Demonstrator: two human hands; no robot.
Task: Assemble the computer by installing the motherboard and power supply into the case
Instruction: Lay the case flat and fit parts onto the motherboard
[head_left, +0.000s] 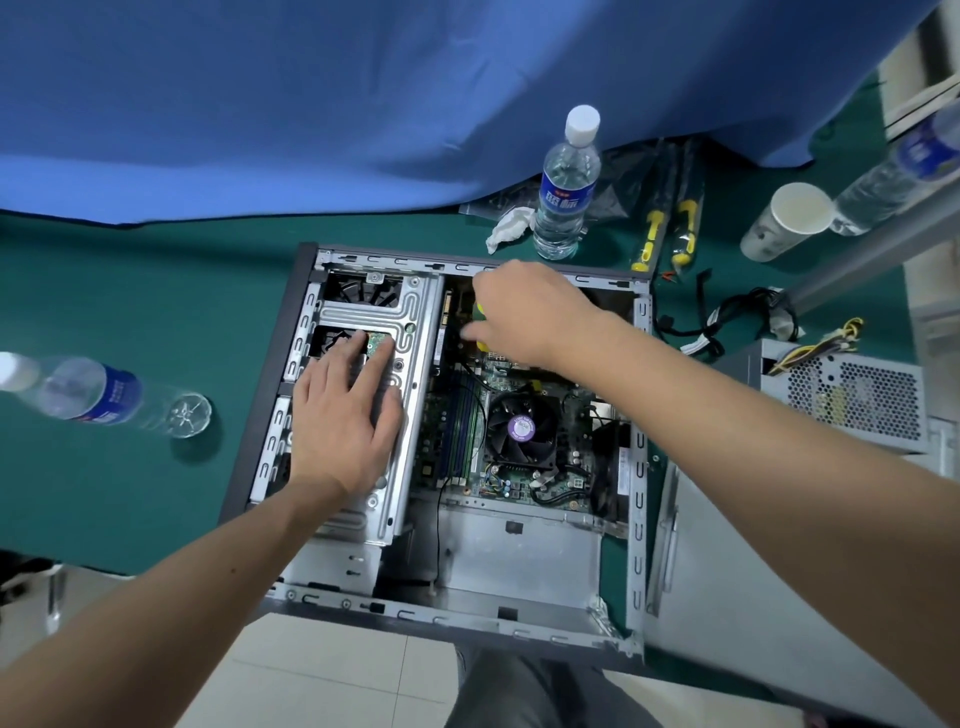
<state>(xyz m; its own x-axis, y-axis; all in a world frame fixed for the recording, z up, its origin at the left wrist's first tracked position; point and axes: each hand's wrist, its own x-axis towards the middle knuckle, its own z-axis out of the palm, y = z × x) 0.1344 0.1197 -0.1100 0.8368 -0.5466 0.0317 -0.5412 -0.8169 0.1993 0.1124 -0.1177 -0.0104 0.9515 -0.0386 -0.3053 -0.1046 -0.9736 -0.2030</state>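
Green matting covers the table (130, 291), and a blue cloth (311, 104) hangs along its far edge. Lying open on its side at the table's near edge is the computer case (519, 571), its lower bay bare metal. A grey side panel (727, 597) lies just beside the case toward the right edge. The motherboard (467, 431) sits inside the case, in its far right part, with the black CPU fan (522, 428) on top. To its left is the metal drive cage (410, 312). The power supply (852, 395), a perforated metal box with yellow and black wires, rests outside the case near the right edge of the table.

The left hand (343, 421) lies flat on the drive cage, fingers straight and pressing down. The right hand (524, 312) reaches over the far part of the motherboard, fingers curled around a yellow-green screwdriver handle (480, 312) that is mostly hidden.

An upright water bottle (566, 182) stands beyond the case, with a crumpled tissue (509, 223) beside it. Another bottle (104, 395) lies near the left edge. A paper cup (789, 218) and yellow-handled tools (670, 234) sit toward the far right corner.
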